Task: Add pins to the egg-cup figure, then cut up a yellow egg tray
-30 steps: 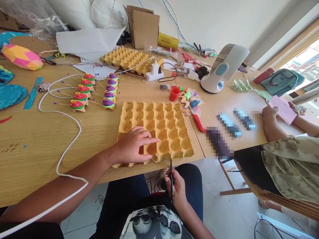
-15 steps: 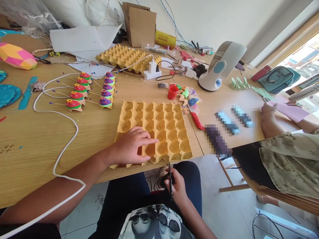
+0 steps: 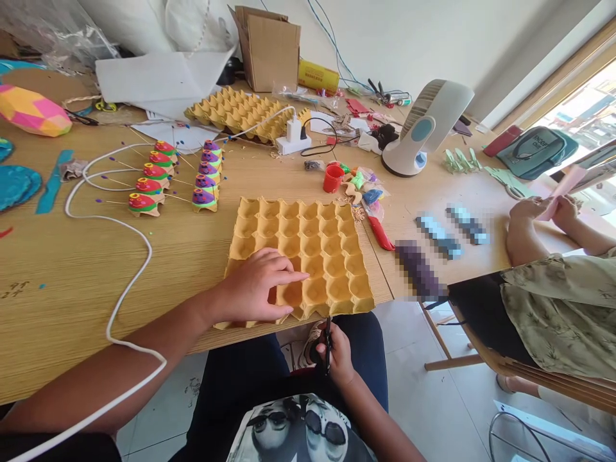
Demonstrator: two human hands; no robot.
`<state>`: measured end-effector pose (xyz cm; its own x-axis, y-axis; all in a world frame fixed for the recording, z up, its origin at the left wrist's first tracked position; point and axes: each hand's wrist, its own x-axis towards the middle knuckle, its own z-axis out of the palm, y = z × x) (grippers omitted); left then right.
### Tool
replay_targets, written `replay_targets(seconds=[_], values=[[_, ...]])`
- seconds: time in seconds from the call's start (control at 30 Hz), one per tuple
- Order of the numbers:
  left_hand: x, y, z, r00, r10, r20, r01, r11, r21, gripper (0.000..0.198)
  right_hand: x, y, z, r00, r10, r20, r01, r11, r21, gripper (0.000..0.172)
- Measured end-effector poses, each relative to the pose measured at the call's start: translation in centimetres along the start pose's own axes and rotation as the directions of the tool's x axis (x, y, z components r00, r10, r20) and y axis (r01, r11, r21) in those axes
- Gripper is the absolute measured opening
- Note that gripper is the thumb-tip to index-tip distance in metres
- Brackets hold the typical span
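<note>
Left hand [image 3: 255, 290] lies open on the bare-cupped egg tray [image 3: 312, 237]; right hand [image 3: 337, 351] grips what look like scissors [image 3: 328, 330].

From across the room, the person is seen wearing a black T-shirt [image 3: 289, 430] with a grey-and-white printed picture on the front, and dark blue trousers [image 3: 240, 378]. Both forearms are bare down to the left hand [image 3: 255, 289] and right hand [image 3: 339, 353].

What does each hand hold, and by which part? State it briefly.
The right hand grips scissors by the handles, blades pointing up at the tray. The left hand holds nothing; it lies flat on the tray's near edge.
</note>
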<state>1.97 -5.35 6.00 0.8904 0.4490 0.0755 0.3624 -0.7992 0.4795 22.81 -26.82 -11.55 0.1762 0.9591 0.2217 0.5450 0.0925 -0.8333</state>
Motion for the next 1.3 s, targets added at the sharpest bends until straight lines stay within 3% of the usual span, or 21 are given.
replay_targets(seconds=[0.43, 0.67, 1.0, 1.3], values=[[-0.1, 0.5, 0.2, 0.999, -0.003, -0.036, 0.003, 1.0, 0.013, 0.056, 0.4, -0.5, -0.2, 1.0, 0.004, -0.002, -0.004, 1.0, -0.03, 0.036], [-0.1, 0.3, 0.2, 0.999, -0.027, -0.036, 0.027, 1.0, -0.005, 0.055, 0.2, -2.3, -0.6, 0.996, 0.092, 0.007, -0.092, 0.996, 0.011, 0.027], [0.0, 0.1, 0.4, 0.998, -0.021, -0.051, 0.021, 1.0, 0.001, 0.054, 0.1, -5.3, -3.1, 0.981, 0.179, 0.077, -0.184, 0.98, 0.069, 0.023], [0.0, 0.1, 0.4, 0.998, -0.023, -0.058, 0.023, 1.0, -0.006, 0.055, 0.3, -4.2, -2.1, 0.981, 0.193, 0.024, -0.194, 0.976, 0.099, 0.027]])
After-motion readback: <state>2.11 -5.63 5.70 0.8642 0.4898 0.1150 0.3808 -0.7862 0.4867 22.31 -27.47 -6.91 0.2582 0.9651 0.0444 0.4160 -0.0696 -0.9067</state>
